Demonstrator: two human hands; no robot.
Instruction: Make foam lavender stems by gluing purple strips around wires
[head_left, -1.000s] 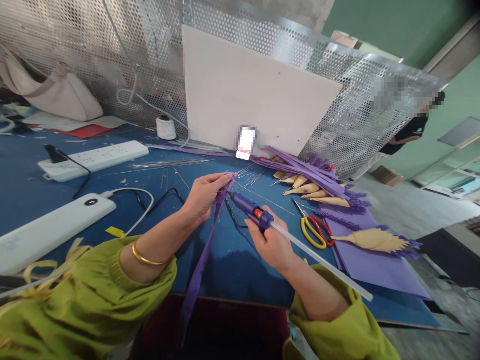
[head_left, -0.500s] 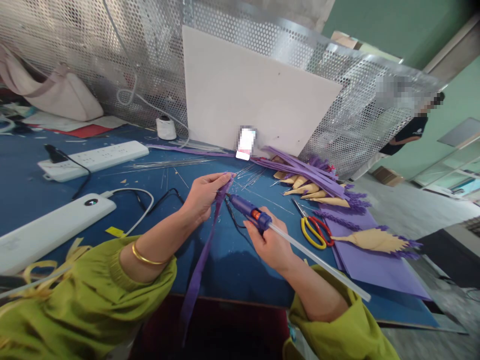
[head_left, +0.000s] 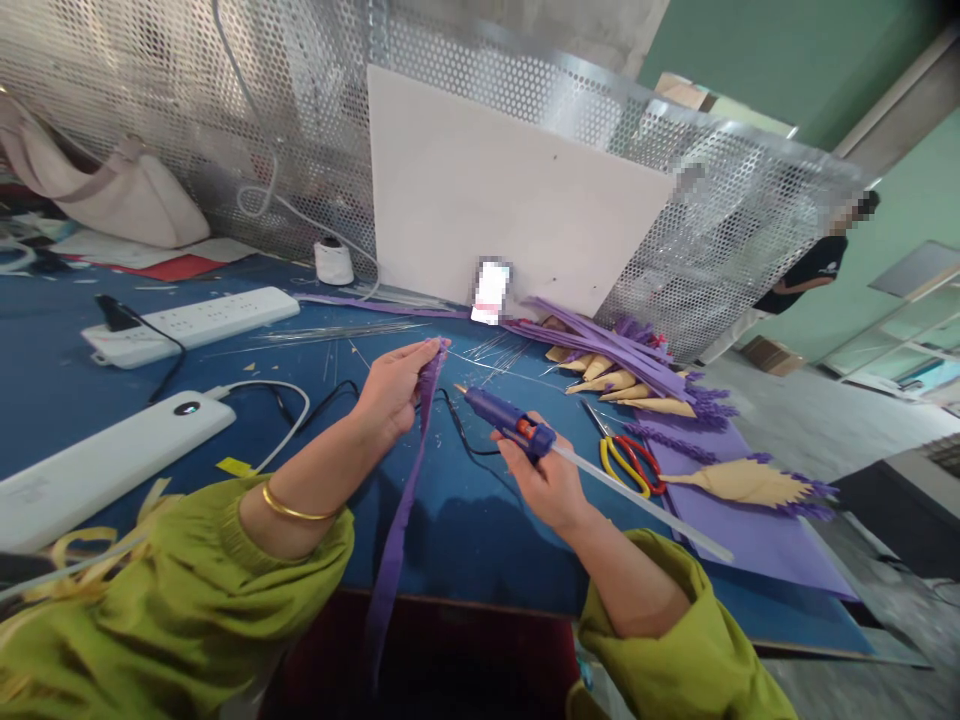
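Observation:
My left hand (head_left: 396, 390) pinches the top end of a long purple paper strip (head_left: 405, 500), which hangs down past the table's front edge. The strip's upper end looks fringed or crumpled, and a thin wire seems to reach right from it. In my right hand (head_left: 547, 480) is a blue glue gun (head_left: 506, 418), its nozzle pointing up and left, a short gap from the strip. A long translucent glue stick (head_left: 645, 500) sticks out of its back. Scissors (head_left: 630, 462) with one yellow and one red handle lie right of my right hand.
Purple strips and paper-wrapped lavender bunches (head_left: 622, 380) lie at the right, beside purple sheets (head_left: 750, 540). Behind stand a lit phone (head_left: 490, 292), a white board (head_left: 510, 190) and a thread spool (head_left: 334, 264). A power strip (head_left: 195, 322) and power bank (head_left: 112, 455) sit left. Another person stands far right.
My left hand has shifted slightly left with the strip. The glue gun has drawn away to the right, so its nozzle is now apart from the strip.

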